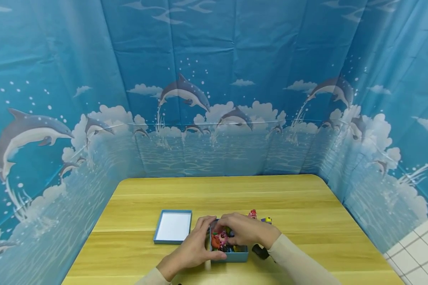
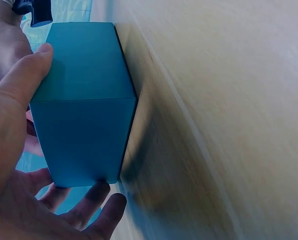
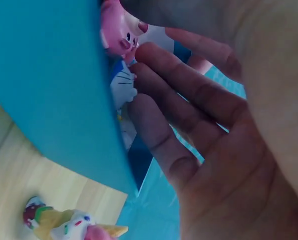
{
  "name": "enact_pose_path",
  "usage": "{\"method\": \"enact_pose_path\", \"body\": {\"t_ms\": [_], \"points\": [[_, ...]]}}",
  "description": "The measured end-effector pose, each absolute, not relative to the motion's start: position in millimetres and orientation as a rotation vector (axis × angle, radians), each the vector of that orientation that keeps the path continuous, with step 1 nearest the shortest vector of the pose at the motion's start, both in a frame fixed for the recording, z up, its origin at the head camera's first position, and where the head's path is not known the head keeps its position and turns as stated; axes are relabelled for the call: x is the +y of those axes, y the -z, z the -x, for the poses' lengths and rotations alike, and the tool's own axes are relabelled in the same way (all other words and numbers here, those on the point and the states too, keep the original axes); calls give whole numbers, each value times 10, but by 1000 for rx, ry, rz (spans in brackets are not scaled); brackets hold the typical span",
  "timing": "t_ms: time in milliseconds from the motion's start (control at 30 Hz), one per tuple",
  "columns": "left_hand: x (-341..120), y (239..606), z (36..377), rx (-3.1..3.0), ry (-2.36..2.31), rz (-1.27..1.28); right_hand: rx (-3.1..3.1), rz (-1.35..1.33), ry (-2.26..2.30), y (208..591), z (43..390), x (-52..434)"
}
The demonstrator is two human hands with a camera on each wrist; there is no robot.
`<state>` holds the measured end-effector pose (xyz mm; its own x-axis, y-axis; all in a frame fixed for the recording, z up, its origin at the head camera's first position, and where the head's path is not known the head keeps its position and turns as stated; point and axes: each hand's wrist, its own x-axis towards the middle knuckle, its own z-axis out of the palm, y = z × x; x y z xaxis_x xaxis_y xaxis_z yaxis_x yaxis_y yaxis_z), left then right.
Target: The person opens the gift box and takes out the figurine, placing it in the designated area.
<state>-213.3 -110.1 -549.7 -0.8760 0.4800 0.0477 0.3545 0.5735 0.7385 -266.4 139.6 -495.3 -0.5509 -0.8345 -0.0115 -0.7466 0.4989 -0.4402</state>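
An open blue box (image 1: 232, 256) of small toy figures stands on the wooden table (image 1: 221, 194). My left hand (image 1: 196, 247) grips its left side, thumb along the near wall (image 2: 84, 110) and fingers (image 2: 96, 210) round the far side. My right hand (image 1: 244, 231) reaches into the box from above. Its thumb and index fingertip (image 3: 148, 52) pinch a pink figure (image 3: 118, 31); the other fingers lie against a blue-and-white figure (image 3: 124, 87). The box wall (image 3: 49, 85) hides the rest of the contents.
The box's lid (image 1: 172, 226) lies upturned to the left of the box. Two small figures (image 1: 252, 214) (image 1: 267, 220) stand on the table just behind it; one colourful figure (image 3: 69, 224) shows beside the box. A blue dolphin-print curtain (image 1: 214, 99) closes off three sides.
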Motion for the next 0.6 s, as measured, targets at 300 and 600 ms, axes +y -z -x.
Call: {"method": "enact_pose_path", "body": {"t_ms": [300,600], "points": [[-1102,5507,2128,2634,-1198,-699,2517,1321,484,4942,2693,1325],[-1111,5524,2145,2636,-1201,-676,2550,1349,418,4983,2703,1294]]}}
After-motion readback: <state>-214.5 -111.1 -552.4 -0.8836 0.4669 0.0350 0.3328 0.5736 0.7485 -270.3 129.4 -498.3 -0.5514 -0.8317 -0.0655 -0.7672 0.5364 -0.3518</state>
